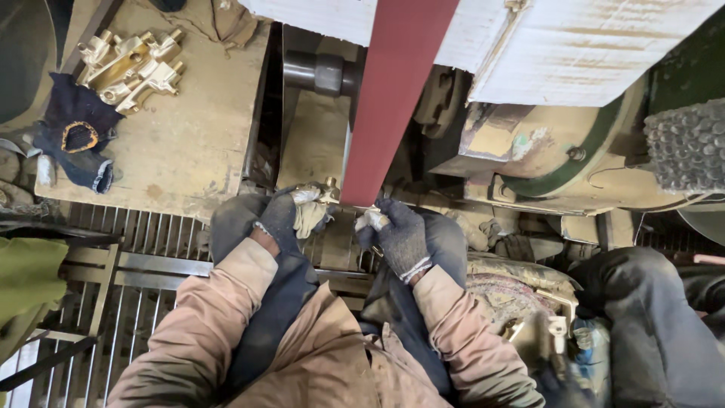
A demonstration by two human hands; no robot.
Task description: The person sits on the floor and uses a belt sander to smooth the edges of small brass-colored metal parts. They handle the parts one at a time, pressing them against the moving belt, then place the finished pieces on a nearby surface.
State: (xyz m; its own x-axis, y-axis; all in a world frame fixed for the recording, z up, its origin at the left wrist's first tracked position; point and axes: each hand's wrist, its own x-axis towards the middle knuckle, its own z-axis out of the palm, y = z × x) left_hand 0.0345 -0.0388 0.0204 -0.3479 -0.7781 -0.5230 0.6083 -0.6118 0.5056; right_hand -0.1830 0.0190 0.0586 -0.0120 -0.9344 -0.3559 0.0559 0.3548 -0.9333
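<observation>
While the red belt (389, 98) runs down past the table (189, 143), I see both gloved hands, left (291, 215) and right (396, 234), clenched on a brass fitting (328, 193) pressed against the belt's lower end. I judge it heavy, stiff and slippery, best gripped by its ends.

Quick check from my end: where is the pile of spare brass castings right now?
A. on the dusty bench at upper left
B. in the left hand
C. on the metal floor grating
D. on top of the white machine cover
A: the brass castings lie heaped on the dusty bench at upper left, beside a dark glove.
</observation>
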